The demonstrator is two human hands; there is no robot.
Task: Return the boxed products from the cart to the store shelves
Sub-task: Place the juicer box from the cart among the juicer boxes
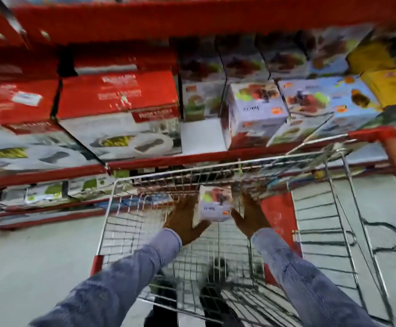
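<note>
Both hands reach into the cart [112,204]: left hand [182,218] and right hand [251,217] press a small white box [214,204] between open palms, probably to lift it toward the matching boxes [254,114] on the far shelf [204,156].

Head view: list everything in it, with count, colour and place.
White box: one, white with a food picture, in the cart between both hands.
Cart: one, silver wire with red trim, centre.
Matching box: one, white, on the shelf above the cart.
Red boxes: at least two, red and white, shelf left.
Shelf: red edges, across the top.
Floor: pale grey.
Left hand: on the box's left side.
Right hand: on its right side.
</note>
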